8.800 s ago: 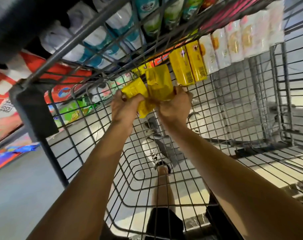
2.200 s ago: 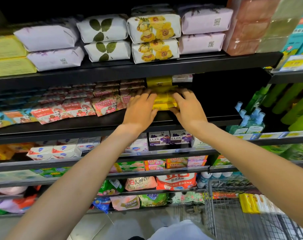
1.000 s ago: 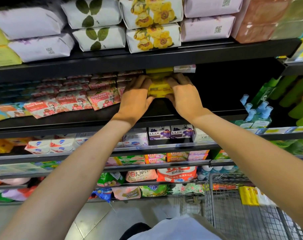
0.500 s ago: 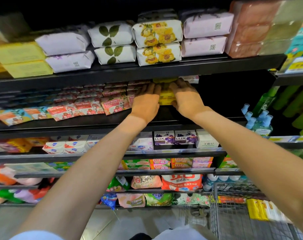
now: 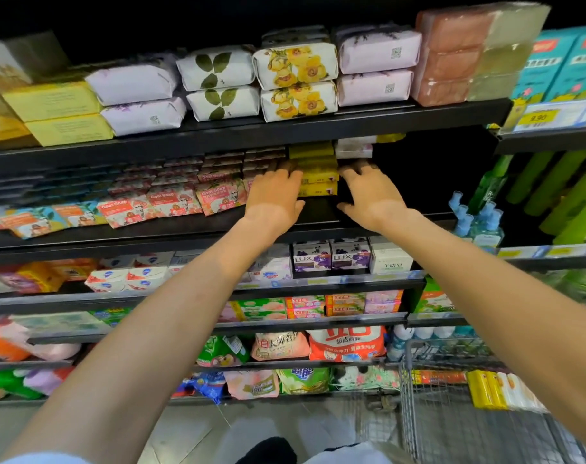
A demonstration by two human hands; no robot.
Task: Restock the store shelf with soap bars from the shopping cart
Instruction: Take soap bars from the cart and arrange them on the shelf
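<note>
A stack of yellow soap bars (image 5: 318, 177) sits on the dark second shelf (image 5: 184, 229), right of the pink Goat Soap packs (image 5: 171, 200). My left hand (image 5: 276, 192) lies flat at the stack's left side, its fingertips against the bars. A small gap separates my right hand (image 5: 368, 192) from the right side of the stack; its fingers are spread and hold nothing. More yellow and white soap bars (image 5: 502, 390) stand in a row in the wire shopping cart (image 5: 418, 413) at lower right.
Wrapped soap bricks (image 5: 295, 82) fill the shelf above. To the right of the stack the shelf recess is dark. Blue pump bottles (image 5: 475, 219) and green bottles (image 5: 552, 195) stand at right. Lux boxes (image 5: 331, 256) and detergent bags sit on lower shelves.
Both hands have drawn back a little from the yellow stack, and the right one has come off it. The bars stay on the shelf. The camera has tilted slightly.
</note>
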